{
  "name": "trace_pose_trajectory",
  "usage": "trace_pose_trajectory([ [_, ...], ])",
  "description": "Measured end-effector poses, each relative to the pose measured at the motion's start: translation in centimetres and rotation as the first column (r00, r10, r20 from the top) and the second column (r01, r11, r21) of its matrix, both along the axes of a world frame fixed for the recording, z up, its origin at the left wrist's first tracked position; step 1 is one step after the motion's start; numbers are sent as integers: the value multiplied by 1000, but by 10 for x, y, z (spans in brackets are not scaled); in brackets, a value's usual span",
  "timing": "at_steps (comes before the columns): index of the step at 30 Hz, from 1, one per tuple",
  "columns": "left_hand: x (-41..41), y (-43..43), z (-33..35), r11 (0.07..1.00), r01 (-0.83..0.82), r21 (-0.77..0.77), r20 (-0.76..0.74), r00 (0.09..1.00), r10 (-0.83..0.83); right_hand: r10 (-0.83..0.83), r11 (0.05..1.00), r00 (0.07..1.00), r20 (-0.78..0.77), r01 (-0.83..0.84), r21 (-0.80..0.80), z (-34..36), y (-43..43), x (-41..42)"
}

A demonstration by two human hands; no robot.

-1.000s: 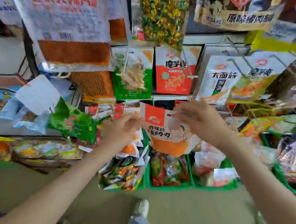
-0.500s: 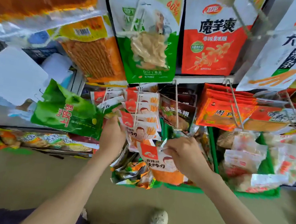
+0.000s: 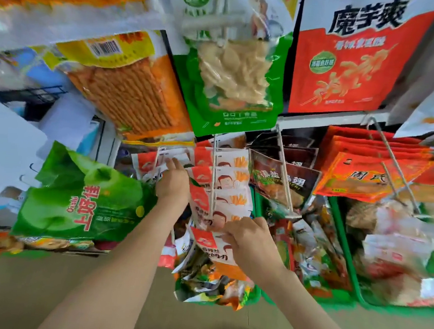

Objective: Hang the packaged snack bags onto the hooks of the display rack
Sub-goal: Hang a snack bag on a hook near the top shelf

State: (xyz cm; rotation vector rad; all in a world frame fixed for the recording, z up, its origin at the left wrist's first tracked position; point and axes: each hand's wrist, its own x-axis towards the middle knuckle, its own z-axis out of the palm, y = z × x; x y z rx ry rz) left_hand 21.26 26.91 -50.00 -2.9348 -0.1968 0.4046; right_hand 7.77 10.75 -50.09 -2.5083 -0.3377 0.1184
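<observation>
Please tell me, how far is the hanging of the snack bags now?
Done: several hung bags fill the hook. In hand: the right hand pinches a loose bag at the hook's front end, not clearly threaded; the left hand touches neighbouring bags. Left: many packets lie in the green basket below.

I look down on a plain tan floor (image 3: 39,293) along the near edge. Green plastic crates (image 3: 330,302) sit on it to the right. Far left, a dark wire shelf (image 3: 39,94) stands in bright, washed-out daylight.
</observation>
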Motion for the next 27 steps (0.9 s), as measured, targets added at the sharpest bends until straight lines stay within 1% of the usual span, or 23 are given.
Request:
trace_pose_trajectory([
  [2,4,2,-4,1000,8,-23,68,998,-6,-33,999,999,23,33,24,-6,-2,0],
  [4,6,5,-5,999,-8,-50,121,993,14,-61,998,997,45,60,10,-11,-5,1],
  [6,9,10,-4,998,-44,-49,118,992,50,-75,997,996,44,75,3,-15,-8,3],
  [8,11,12,-2,999,-43,-1,94,995,43,-98,995,993,65,97,6,-18,-12,4],
  [12,4,14,3,993,46,108,74,996,-54,-111,993,984,138,114,-14,-15,-16,3],
  [15,-14,12,5,954,169,248,7,984,-177,-82,996,985,152,88,-33,-12,-19,0],
  [17,-26,12,8,919,243,310,-50,970,-240,-68,995,984,166,78,-56,-12,-20,-3],
  [20,-40,10,17,843,343,414,-149,939,-309,-47,993,982,182,66,-100,-14,-22,-7],
  [22,-50,10,22,808,384,448,-198,923,-329,-44,991,983,176,65,-117,-15,-24,-10],
  [27,-71,11,34,755,470,458,-261,883,-391,-25,981,986,163,56,-184,-17,-23,-16],
])
